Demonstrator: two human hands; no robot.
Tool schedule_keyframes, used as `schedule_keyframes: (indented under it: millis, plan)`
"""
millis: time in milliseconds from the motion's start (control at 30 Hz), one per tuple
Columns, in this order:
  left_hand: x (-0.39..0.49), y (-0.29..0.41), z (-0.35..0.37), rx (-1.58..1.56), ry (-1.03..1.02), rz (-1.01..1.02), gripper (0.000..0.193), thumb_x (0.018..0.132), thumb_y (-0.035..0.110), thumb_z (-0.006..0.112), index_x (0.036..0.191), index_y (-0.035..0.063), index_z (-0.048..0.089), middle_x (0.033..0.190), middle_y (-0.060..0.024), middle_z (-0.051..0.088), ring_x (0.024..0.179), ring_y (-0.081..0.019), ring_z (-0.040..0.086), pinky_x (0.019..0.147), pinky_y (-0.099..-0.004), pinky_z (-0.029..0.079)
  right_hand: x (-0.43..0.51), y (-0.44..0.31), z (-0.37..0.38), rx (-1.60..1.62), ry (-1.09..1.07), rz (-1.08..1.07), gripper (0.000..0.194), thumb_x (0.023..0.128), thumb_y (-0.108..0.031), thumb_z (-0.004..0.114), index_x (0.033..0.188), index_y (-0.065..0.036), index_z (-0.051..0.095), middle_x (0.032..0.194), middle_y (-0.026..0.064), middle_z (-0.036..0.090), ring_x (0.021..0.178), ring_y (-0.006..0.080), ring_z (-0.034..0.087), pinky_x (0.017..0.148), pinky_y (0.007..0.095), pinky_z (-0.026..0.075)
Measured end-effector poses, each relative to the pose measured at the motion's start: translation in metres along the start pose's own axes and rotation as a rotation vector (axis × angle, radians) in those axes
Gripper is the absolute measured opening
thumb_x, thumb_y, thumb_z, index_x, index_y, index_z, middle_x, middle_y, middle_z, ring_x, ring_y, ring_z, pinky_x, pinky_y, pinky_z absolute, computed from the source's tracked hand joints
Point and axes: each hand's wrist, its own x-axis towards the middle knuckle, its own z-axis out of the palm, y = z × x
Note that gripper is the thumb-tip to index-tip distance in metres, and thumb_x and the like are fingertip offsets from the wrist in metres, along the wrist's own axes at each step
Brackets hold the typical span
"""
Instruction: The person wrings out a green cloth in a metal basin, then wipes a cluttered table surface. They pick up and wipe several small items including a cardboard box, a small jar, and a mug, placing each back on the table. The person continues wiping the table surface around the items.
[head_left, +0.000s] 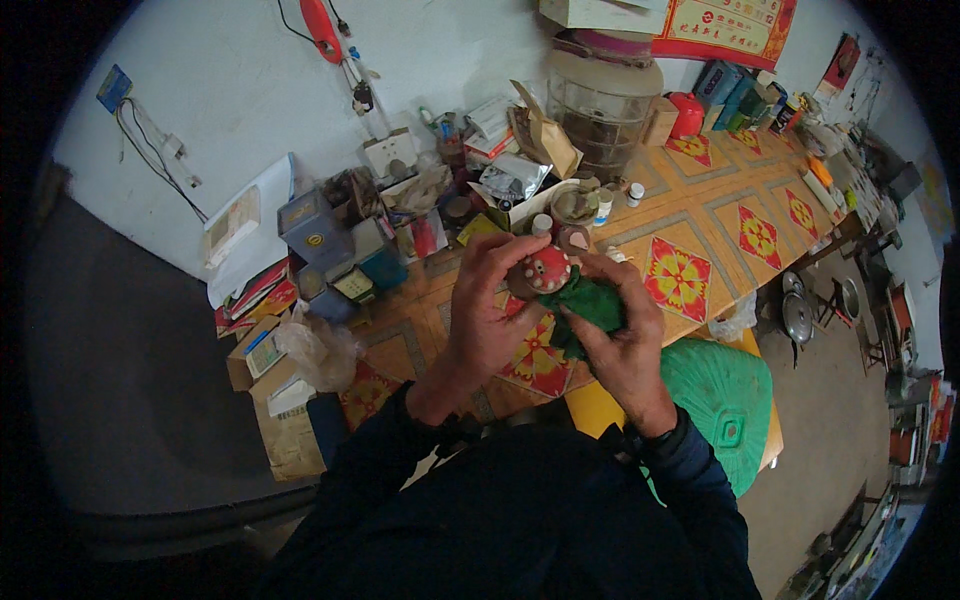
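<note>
Between my two hands, above the table, is a small red figure with white dots (547, 268), shaped like a mushroom cap. My left hand (484, 322) grips it from the left side, with thumb and fingers around it. A crumpled green cloth (598, 304) is pinched in my right hand (630, 341), and its upper left edge touches the figure. The underside of the figure is hidden by my fingers and the cloth.
The wooden-patterned table (600, 247) carries small white-capped bottles (603, 206), a large lidded jar (604, 105), tins and boxes (315, 229). A plastic bag (319, 349) lies at left. A green plastic lid-like piece (716, 405) sits by my right forearm. Pans (797, 315) stand on the floor.
</note>
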Motion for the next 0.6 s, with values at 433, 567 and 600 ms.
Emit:
schedule_keyframes:
  millis: [433,567,600]
  plan:
    - [-0.002,0.001,-0.002,0.095,-0.041,0.053,0.083,0.070,-0.017,0.081,0.146,0.0133,0.067,0.135,-0.0127,0.065,0.125,-0.0340,0.067,0.105,-0.0412,0.058,0.002,0.000,0.001,-0.068,-0.081,-0.046,0.066,0.084,0.003,0.088,0.147,-0.002,0.070,0.102,0.0100,0.063,0.092,0.0234,0.064,0.083,0.0326,0.053]
    - [-0.005,-0.005,0.001,-0.004,-0.038,0.013,0.083,0.070,-0.016,0.082,0.147,0.0123,0.067,0.134,-0.0140,0.065,0.123,-0.0346,0.067,0.104,-0.0418,0.058,0.002,0.002,0.002,-0.093,-0.084,-0.043,0.063,0.084,0.002,0.089,0.144,-0.002,0.071,0.103,0.0111,0.064,0.094,0.0242,0.066,0.083,0.0328,0.054]
    - [-0.005,-0.006,0.001,0.003,-0.040,0.004,0.084,0.071,-0.016,0.081,0.148,0.0122,0.066,0.135,-0.0144,0.064,0.123,-0.0347,0.067,0.104,-0.0418,0.057,0.003,0.002,0.003,-0.102,-0.084,-0.045,0.062,0.084,0.002,0.089,0.144,-0.002,0.071,0.103,0.0113,0.065,0.094,0.0244,0.067,0.083,0.0330,0.054]
